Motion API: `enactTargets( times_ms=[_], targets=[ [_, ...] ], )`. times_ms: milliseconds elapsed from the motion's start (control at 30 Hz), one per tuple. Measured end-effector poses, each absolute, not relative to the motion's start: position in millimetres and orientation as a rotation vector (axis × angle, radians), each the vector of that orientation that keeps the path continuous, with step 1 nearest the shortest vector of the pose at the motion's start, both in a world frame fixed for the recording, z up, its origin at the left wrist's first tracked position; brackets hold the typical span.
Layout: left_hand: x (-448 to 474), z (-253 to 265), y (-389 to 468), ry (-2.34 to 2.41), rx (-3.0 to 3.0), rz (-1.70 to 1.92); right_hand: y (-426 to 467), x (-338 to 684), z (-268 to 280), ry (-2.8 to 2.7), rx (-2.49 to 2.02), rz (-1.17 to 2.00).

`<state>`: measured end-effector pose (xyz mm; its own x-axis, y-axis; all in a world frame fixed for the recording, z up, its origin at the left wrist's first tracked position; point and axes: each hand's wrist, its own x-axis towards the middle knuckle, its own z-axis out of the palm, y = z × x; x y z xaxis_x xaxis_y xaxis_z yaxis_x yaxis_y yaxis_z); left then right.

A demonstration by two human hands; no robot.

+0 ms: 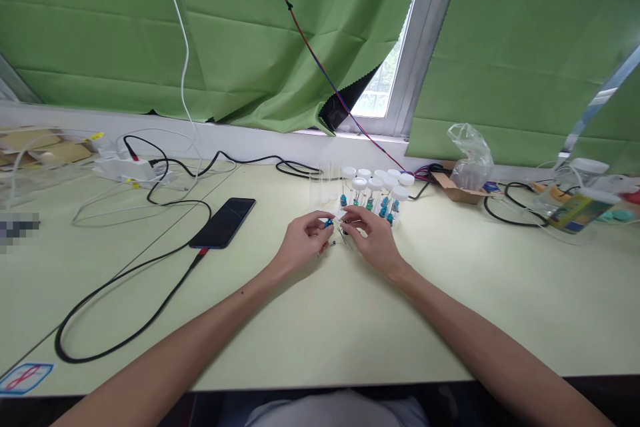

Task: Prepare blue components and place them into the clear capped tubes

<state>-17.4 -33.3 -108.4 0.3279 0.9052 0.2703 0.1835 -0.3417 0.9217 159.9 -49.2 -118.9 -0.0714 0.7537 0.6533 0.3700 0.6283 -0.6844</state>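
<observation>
My left hand [306,238] is closed in a pinch on a small shiny blue piece [329,222]. Close against it, my right hand [369,239] pinches a small white cap [340,214], from which thin stems [342,235] seem to hang. The fingertips of both hands almost meet, so the exact grip is partly hidden. Just behind the right hand stands a group of clear tubes with white caps [359,183], with blue and green pieces [385,205] inside. Clear tubes without caps [325,187] stand to their left. A tiny dark piece [333,243] shows below the left fingertips.
A phone [223,223] lies to the left, plugged into a looping black cable [131,265]. A white power strip [125,168] sits farther back. At the back right are a cardboard box [457,190] with a plastic bag [473,157] and a yellow-green container [583,210].
</observation>
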Motion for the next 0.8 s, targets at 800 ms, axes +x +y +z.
enactTargets(
  times_ms=[800],
  targets=[
    [-17.6, -102.2, -37.4, 0.946, 1.694, 1.058, -46.5, 161.4, -121.5, -1.678, -0.988, 0.343]
  ],
)
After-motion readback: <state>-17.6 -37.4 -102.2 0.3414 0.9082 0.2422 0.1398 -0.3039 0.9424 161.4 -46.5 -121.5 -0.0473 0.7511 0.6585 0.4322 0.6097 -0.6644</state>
